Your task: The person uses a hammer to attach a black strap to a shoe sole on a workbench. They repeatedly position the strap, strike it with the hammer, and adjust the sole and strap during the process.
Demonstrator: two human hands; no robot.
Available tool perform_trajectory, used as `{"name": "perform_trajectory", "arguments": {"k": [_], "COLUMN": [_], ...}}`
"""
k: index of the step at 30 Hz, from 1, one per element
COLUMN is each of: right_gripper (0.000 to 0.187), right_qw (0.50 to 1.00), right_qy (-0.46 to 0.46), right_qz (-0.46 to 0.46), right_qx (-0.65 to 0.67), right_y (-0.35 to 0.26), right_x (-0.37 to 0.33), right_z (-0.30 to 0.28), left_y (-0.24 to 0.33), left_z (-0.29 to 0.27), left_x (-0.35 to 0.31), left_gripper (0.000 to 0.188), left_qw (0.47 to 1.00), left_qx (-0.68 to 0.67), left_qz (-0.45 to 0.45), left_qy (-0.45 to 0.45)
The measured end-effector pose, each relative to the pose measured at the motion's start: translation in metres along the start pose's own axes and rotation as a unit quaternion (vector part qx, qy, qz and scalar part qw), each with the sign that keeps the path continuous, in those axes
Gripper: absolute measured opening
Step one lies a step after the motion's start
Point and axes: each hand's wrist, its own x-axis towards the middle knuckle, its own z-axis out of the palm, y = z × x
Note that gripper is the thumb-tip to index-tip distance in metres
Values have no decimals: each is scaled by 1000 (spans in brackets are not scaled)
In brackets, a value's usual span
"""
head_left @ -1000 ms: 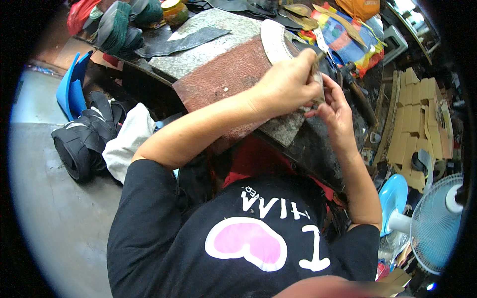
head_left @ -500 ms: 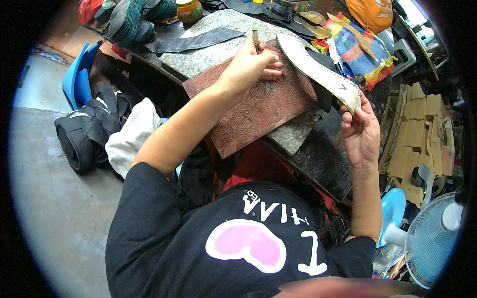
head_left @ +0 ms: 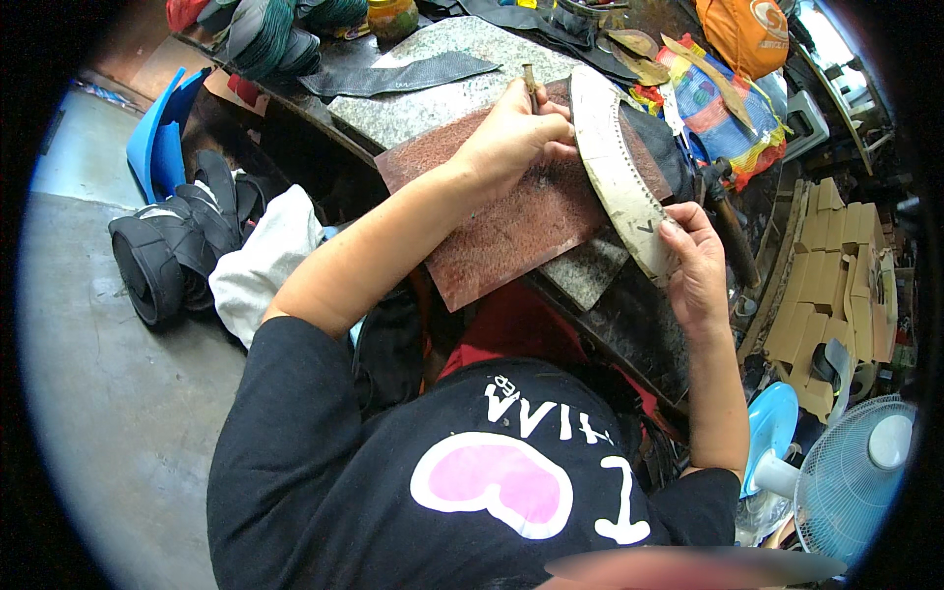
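My left hand [head_left: 521,138] is closed around a short metal punch-like tool [head_left: 531,87], whose end sticks up above the fingers. My right hand [head_left: 696,261] pinches the lower end of a curved white template [head_left: 612,162] with a row of small holes along its edge. The strip's upper end comes close to my left fingertips; whether they touch it I cannot tell. Beneath both lies a reddish-brown rough sheet [head_left: 501,241], resting on a grey stone slab [head_left: 580,275]. A long black strip [head_left: 403,77] lies across the slab's far side.
To the right of the slab lies a dark tool with a wooden handle [head_left: 733,231]. A colourful woven bag [head_left: 728,108] and an orange bag [head_left: 747,39] sit at the far right. Cardboard pieces [head_left: 821,275] and a fan [head_left: 855,482] stand right; black rolled straps [head_left: 162,261] lie left.
My right hand has moved left and down, swinging the template more upright over the sheet. The wooden-handled tool now shows. My left hand keeps its grip, shifted slightly right in view.
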Motion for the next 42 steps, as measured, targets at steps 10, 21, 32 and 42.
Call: {"name": "perform_trajectory", "arguments": {"k": [10, 21, 32, 42], "right_gripper": [14, 14, 58, 37], "right_qw": [991, 981, 764, 708], "right_qy": [-101, -89, -45, -34], "right_qz": [-49, -9, -249, -368], "right_qx": [-79, -175, -594, -601], "right_y": [-10, -38, -29, -13], "right_x": [3, 3, 10, 6], "right_z": [11, -9, 14, 9], "left_y": [9, 18, 12, 12], "left_z": [-15, -44, -57, -45], "left_x": [12, 30, 24, 17], "left_gripper": [29, 44, 39, 26], "left_qw": [999, 995, 997, 987], "left_qx": [-30, -95, -72, 113], "left_qz": [17, -4, 1, 90], "left_qy": [22, 2, 14, 73]}}
